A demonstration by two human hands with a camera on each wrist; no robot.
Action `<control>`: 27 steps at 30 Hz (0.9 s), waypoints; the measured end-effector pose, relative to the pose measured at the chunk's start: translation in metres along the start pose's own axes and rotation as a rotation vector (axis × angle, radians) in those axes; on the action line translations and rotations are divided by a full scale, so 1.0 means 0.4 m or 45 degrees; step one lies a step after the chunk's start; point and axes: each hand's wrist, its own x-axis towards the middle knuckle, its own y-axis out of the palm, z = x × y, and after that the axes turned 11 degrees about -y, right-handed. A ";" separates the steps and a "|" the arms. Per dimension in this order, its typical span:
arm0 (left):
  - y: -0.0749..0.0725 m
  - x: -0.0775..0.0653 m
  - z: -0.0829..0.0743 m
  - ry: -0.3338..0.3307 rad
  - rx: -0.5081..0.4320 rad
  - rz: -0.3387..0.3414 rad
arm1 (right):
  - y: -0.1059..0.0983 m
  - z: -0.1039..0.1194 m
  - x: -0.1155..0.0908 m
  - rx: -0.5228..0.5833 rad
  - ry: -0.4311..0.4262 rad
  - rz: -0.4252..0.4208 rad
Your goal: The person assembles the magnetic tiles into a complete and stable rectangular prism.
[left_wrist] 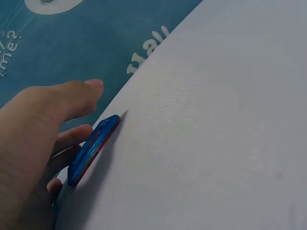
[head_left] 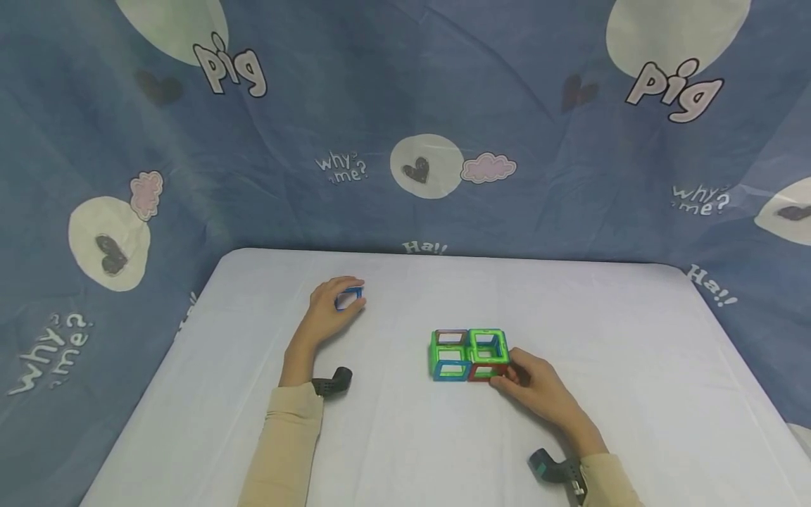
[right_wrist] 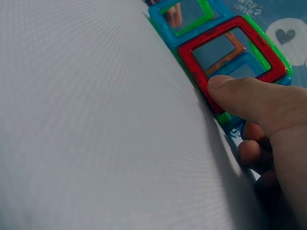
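Observation:
My left hand (head_left: pixel 331 308) is at the back left of the table, thumb and fingers arched around a blue square magnetic tile (head_left: pixel 338 301). In the left wrist view this tile (left_wrist: pixel 93 151) lies low over the cloth with a red edge under it; the thumb is apart above it, the other fingertips close along its far side. My right hand (head_left: pixel 535 384) grips the right end of a magnetic tile block (head_left: pixel 470 355) of two joined cubes. Its thumb presses the red front tile (right_wrist: pixel 194 67); the fingers curl behind, partly hidden. A blue front tile (right_wrist: pixel 168 33) is beside the red one.
A white cloth covers the table (head_left: pixel 405 443), whose back edge meets a blue printed curtain (head_left: pixel 355 105). Each wrist wears a dark camera mount, the left one (head_left: pixel 332 382) and the right one (head_left: pixel 554 468).

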 end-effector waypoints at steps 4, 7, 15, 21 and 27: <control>-0.006 -0.003 -0.001 -0.033 0.021 0.058 | 0.000 0.000 0.002 -0.006 -0.010 -0.004; -0.011 -0.004 -0.003 -0.044 0.045 0.090 | -0.002 0.001 0.005 -0.014 -0.006 -0.003; -0.016 -0.005 -0.001 -0.011 0.079 0.101 | -0.009 0.007 0.009 -0.013 -0.001 0.020; -0.013 -0.007 0.000 -0.007 0.076 0.072 | -0.008 0.006 0.008 -0.012 -0.001 0.012; -0.004 -0.009 0.000 -0.024 0.050 0.045 | -0.006 0.004 0.002 -0.026 0.000 0.007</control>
